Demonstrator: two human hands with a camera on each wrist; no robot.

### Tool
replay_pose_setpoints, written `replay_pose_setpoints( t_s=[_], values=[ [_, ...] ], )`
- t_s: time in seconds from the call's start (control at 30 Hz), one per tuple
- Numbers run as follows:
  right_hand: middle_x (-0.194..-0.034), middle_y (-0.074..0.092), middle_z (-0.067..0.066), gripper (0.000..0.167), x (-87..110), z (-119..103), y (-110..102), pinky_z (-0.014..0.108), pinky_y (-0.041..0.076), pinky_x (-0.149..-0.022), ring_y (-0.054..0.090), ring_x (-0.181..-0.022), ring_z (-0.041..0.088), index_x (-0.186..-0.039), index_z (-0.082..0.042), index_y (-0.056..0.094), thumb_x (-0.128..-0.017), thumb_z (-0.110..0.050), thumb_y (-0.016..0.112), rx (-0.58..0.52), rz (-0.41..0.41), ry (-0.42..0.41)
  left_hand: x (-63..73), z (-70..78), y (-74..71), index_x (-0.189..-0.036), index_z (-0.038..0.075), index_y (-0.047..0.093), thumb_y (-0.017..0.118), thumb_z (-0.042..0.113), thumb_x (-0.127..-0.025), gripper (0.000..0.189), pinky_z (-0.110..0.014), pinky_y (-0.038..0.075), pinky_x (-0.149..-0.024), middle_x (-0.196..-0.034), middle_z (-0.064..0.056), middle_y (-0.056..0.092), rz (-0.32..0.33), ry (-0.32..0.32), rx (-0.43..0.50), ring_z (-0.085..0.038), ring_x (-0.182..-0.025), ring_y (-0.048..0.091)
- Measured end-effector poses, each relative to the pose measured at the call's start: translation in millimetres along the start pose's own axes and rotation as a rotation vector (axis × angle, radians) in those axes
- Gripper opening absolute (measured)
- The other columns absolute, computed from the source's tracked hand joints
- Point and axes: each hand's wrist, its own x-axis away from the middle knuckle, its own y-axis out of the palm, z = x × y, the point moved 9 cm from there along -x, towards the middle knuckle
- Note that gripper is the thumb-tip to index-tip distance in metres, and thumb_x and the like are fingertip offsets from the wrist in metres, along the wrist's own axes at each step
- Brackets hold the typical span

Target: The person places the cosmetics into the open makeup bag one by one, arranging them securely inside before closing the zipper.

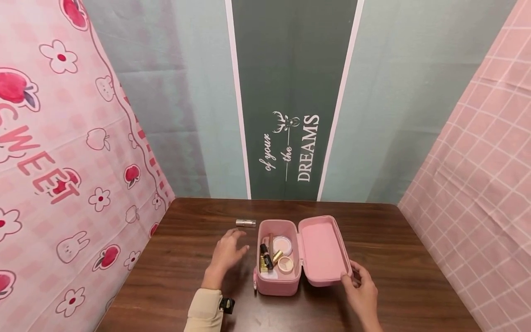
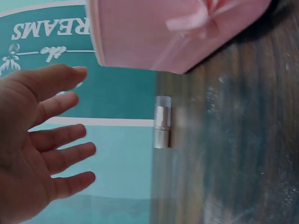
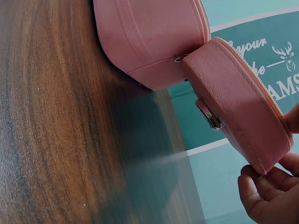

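A pink zippered makeup case [image 1: 279, 288] stands on the table, its lid [image 1: 325, 251] swung out to the right. My right hand [image 1: 362, 290] pinches the lid's outer near corner between thumb and fingers; the right wrist view shows this grip on the lid [image 3: 238, 102]. Left of the case, my left hand [image 1: 227, 252] hovers with fingers spread, holding nothing. Beyond its fingertips lies a silver lipstick tube with a clear end [image 1: 245, 223], also seen in the left wrist view [image 2: 162, 122]. Inside the case are a black tube [image 1: 266, 256], a gold tube [image 1: 278, 256] and round compacts [image 1: 285, 264].
The brown wooden table [image 1: 178, 276] ends at a green curtain with white lettering [image 1: 309, 147]. Pink patterned cloth [image 1: 99, 198] hangs on the left, and pink checked cloth [image 1: 477, 138] on the right. A pink bow [image 2: 201, 18] decorates the case's side.
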Motion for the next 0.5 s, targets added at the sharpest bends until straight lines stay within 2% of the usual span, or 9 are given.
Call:
replay_pose_setpoints(
  t_s=[0.07, 0.17, 0.2, 0.37, 0.5],
  values=[
    [-0.102, 0.061, 0.014, 0.046, 0.0, -3, -1, 0.008, 0.044, -0.064, 0.056, -0.083, -0.001, -0.113, -0.001, 0.061, -0.083, -0.036, 0.064, -0.019, -0.002, 0.002, -1.4, -5.1, 2.3, -0.107, 0.004, 0.064, 0.076, 0.019, -0.075, 0.037, -0.047, 0.045, -0.084, -0.116, -0.019, 0.056, 0.021, -0.002, 0.007, -0.035, -0.101, 0.057],
    [-0.1, 0.061, 0.019, 0.035, 0.8, -20, -6, 0.008, 0.044, -0.063, 0.057, -0.082, 0.002, -0.112, 0.003, 0.06, -0.079, -0.009, 0.067, -0.053, -0.004, 0.009, -3.0, -14.0, 6.8, -0.108, 0.005, 0.065, 0.076, 0.019, -0.075, 0.038, -0.046, 0.045, -0.085, -0.117, -0.018, 0.056, 0.043, -0.014, 0.017, -0.034, -0.103, 0.057],
    [-0.1, 0.061, 0.019, 0.035, 1.4, -27, -7, 0.008, 0.043, -0.063, 0.057, -0.081, 0.003, -0.111, 0.004, 0.06, -0.078, -0.005, 0.065, -0.05, -0.002, 0.018, -3.2, -16.7, 8.3, -0.108, 0.005, 0.065, 0.076, 0.018, -0.075, 0.038, -0.046, 0.045, -0.086, -0.118, -0.018, 0.056, 0.048, -0.017, 0.023, -0.034, -0.103, 0.057],
    [-0.102, 0.061, 0.023, 0.035, 2.7, -48, -11, 0.007, 0.043, -0.064, 0.06, -0.083, 0.013, -0.112, 0.007, 0.059, -0.078, 0.001, 0.063, -0.034, -0.029, 0.073, -3.2, -25.5, 13.8, -0.109, 0.003, 0.064, 0.077, 0.016, -0.074, 0.04, -0.048, 0.045, -0.084, -0.119, -0.021, 0.055, 0.063, -0.021, 0.049, -0.036, -0.103, 0.057],
    [-0.103, 0.061, 0.022, 0.035, 3.1, -51, -11, 0.007, 0.043, -0.065, 0.058, -0.083, 0.009, -0.113, 0.006, 0.059, -0.078, 0.001, 0.063, 0.007, -0.032, 0.109, -5.0, -30.9, 17.9, -0.11, 0.004, 0.064, 0.077, 0.016, -0.073, 0.04, -0.049, 0.045, -0.083, -0.12, -0.022, 0.054, 0.066, -0.029, 0.056, -0.038, -0.102, 0.057]
  ],
)
